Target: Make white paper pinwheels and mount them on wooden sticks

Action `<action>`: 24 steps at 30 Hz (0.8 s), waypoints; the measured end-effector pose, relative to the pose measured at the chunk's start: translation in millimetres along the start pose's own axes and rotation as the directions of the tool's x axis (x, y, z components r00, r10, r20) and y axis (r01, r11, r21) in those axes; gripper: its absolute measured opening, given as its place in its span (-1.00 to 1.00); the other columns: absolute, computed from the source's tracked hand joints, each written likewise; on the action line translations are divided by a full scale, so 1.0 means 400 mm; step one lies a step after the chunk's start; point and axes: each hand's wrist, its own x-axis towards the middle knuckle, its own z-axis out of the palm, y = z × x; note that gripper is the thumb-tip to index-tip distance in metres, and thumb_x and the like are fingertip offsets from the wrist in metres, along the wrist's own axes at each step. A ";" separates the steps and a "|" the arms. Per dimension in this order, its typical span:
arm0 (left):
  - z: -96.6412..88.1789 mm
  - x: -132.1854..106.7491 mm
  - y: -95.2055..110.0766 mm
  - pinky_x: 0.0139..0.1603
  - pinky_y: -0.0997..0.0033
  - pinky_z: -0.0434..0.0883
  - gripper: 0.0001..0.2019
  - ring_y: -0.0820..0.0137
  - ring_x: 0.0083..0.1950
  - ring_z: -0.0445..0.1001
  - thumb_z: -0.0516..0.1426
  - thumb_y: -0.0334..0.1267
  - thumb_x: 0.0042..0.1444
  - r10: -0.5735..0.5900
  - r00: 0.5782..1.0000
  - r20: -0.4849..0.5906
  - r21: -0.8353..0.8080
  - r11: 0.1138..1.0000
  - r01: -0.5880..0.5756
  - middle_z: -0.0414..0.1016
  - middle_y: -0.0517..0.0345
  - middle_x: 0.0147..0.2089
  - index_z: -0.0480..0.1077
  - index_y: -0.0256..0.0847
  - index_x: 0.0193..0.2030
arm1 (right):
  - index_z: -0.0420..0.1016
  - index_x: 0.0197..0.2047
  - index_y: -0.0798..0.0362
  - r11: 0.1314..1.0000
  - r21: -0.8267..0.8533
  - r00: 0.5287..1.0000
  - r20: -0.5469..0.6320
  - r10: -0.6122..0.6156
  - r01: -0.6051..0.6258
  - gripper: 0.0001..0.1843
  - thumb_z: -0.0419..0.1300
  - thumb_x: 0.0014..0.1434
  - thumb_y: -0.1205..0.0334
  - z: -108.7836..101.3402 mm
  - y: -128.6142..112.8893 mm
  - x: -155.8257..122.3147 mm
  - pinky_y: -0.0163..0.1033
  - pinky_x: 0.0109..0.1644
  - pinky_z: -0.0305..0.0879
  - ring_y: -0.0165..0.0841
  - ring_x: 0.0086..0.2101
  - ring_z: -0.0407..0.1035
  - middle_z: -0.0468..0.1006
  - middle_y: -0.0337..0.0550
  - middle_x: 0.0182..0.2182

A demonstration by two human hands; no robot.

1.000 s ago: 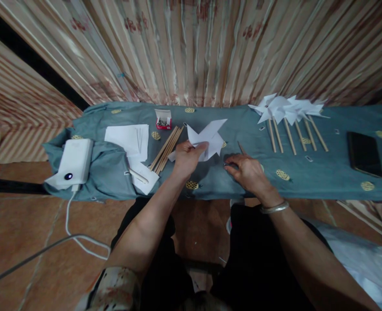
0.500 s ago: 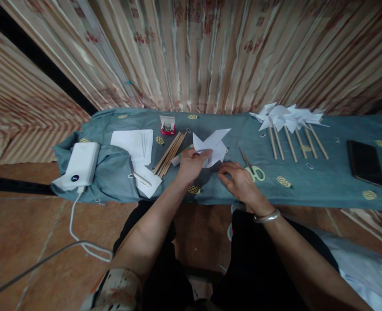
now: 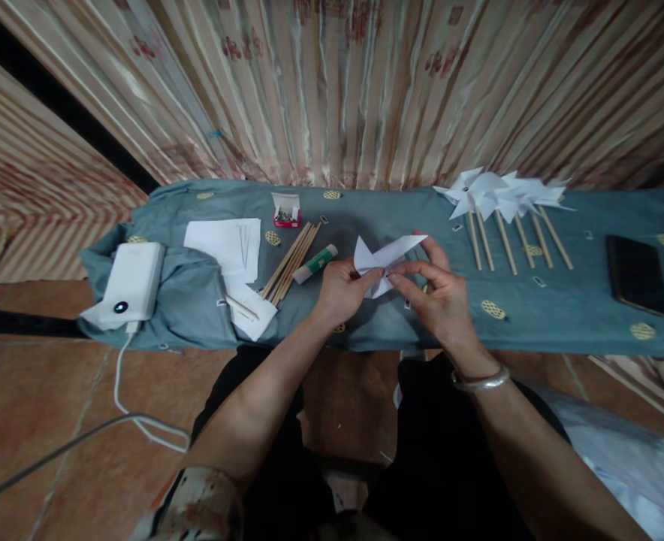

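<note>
A white paper pinwheel (image 3: 391, 254) with folded points is held above the cloth between my two hands. My left hand (image 3: 343, 289) grips its left side, the thumb pressed near the centre. The thumb and index finger of my right hand (image 3: 442, 297) close on the paper near its middle, where a small dark spot shows; I cannot make out whether it is a pin. Just left of my left hand lies a green and white glue stick (image 3: 316, 263). Beside that are several wooden sticks (image 3: 291, 263) in a bundle.
A small red box of metal pins (image 3: 286, 212) stands at the back. White paper sheets (image 3: 224, 240) and a power bank (image 3: 132, 284) are on the left. Finished pinwheels on sticks (image 3: 495, 194) and a phone (image 3: 638, 274) lie to the right on the blue-green cloth (image 3: 568, 315).
My right hand has come up from the cloth beside the scissors to the pinwheel and now pinches it. My left hand and the pinwheel have moved right, and the glue stick shows more fully.
</note>
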 end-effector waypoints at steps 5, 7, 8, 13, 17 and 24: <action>0.002 -0.006 -0.001 -0.38 0.46 0.38 -0.98 0.43 -0.45 0.46 0.28 -0.36 -0.04 0.000 1.000 0.029 -0.009 1.000 0.000 0.57 0.23 -0.48 0.58 -0.22 -0.44 | 0.59 -0.34 -0.04 1.000 -0.001 1.000 0.003 -0.008 0.008 -0.81 0.31 0.14 0.02 -0.004 0.003 0.001 0.14 0.36 0.11 -0.11 0.29 0.20 0.34 -0.14 0.27; 0.002 -0.007 -0.001 -0.38 0.45 0.39 -0.98 0.42 -0.44 0.47 0.28 -0.35 -0.05 0.000 1.000 0.024 -0.004 1.000 0.000 0.57 0.23 -0.48 0.58 -0.21 -0.43 | 0.59 -0.34 -0.05 1.000 -0.003 1.000 0.004 -0.006 0.006 -0.82 0.31 0.14 0.03 -0.004 0.001 -0.001 0.13 0.35 0.12 -0.12 0.28 0.21 0.35 -0.15 0.27; 0.002 -0.008 -0.001 -0.38 0.45 0.39 -0.98 0.42 -0.43 0.47 0.29 -0.35 -0.05 0.001 1.000 0.020 -0.002 1.000 -0.001 0.57 0.22 -0.48 0.58 -0.22 -0.43 | 0.59 -0.34 -0.04 1.000 -0.003 1.000 0.002 -0.004 0.004 -0.82 0.31 0.14 0.03 -0.004 0.001 -0.001 0.13 0.35 0.12 -0.12 0.28 0.22 0.35 -0.15 0.27; 0.001 -0.009 -0.002 -0.38 0.45 0.39 -0.97 0.43 -0.44 0.47 0.28 -0.34 -0.06 0.008 1.000 0.026 -0.012 1.000 -0.007 0.58 0.21 -0.47 0.58 -0.22 -0.42 | 0.60 -0.32 -0.05 1.000 0.003 1.000 0.004 0.003 -0.003 -0.82 0.31 0.14 0.04 -0.002 -0.002 -0.001 0.12 0.36 0.11 -0.13 0.27 0.23 0.38 -0.14 0.25; 0.002 -0.010 0.000 -0.38 0.45 0.39 -0.98 0.42 -0.45 0.47 0.28 -0.35 -0.05 0.006 1.000 0.020 -0.003 1.000 -0.006 0.58 0.22 -0.48 0.57 -0.22 -0.43 | 0.60 -0.33 -0.05 1.000 0.010 1.000 0.001 0.007 -0.007 -0.81 0.32 0.13 0.02 -0.001 -0.002 -0.001 0.12 0.36 0.11 -0.13 0.27 0.24 0.40 -0.14 0.23; 0.008 -0.017 0.023 -0.40 0.46 0.35 -0.90 0.47 -0.49 0.42 0.27 -0.47 -0.03 -0.039 0.999 0.007 -0.038 0.998 0.040 0.54 0.27 -0.53 0.56 -0.23 -0.49 | 0.60 -0.34 -0.04 1.000 0.018 1.000 -0.003 0.009 -0.009 -0.89 0.34 0.12 0.12 -0.002 -0.003 -0.001 0.08 0.37 0.09 -0.15 0.25 0.27 0.41 -0.13 0.23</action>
